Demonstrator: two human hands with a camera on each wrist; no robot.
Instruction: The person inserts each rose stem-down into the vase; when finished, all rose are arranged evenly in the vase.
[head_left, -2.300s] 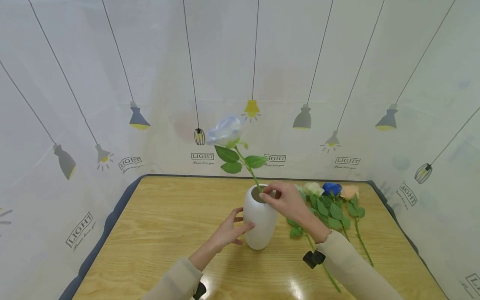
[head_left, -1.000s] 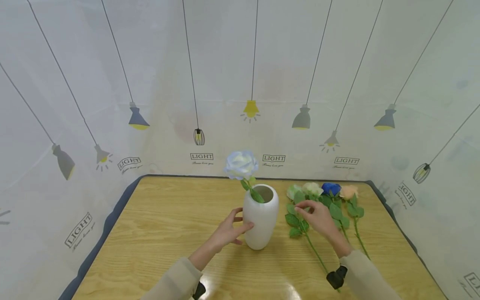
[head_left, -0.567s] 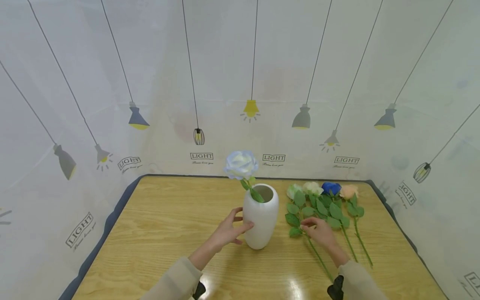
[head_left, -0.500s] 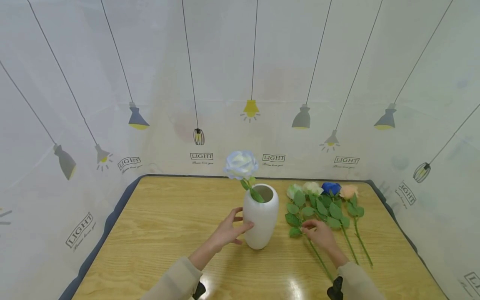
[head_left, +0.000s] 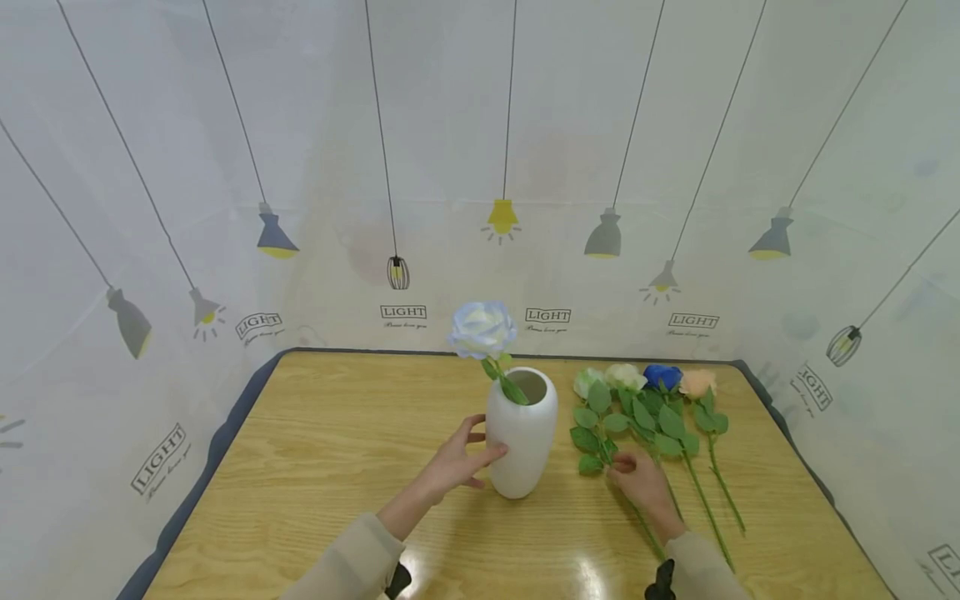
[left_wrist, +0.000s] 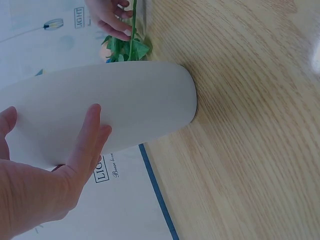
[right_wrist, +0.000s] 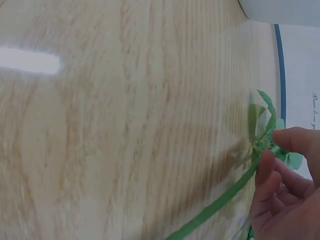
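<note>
A white vase point(head_left: 519, 450) stands upright on the wooden table. My left hand point(head_left: 452, 460) holds its left side, thumb on the front; in the left wrist view my left hand's fingers point(left_wrist: 85, 145) lie against the wall of the vase. A pale blue rose point(head_left: 482, 331) leans left out of the vase's mouth, its lower stem hidden inside. To the right, my right hand point(head_left: 643, 483) pinches the stem of a pale green rose point(head_left: 587, 383), the leftmost of those lying there. In the right wrist view the green stem point(right_wrist: 215, 205) runs from my right hand's fingertips toward the lower left.
Beside the pale green rose lie a cream rose point(head_left: 626, 377), a blue rose point(head_left: 662, 377) and a peach rose point(head_left: 698, 383), leaves overlapping and stems toward me. Behind the table point(head_left: 322, 433) hangs a pale curtain point(head_left: 337, 208) printed with lamps.
My right hand has let go of the pale blue rose, which dropped lower into the vase. It has moved right and nearer me to the pale green rose's stem. My left hand stays on the vase.
</note>
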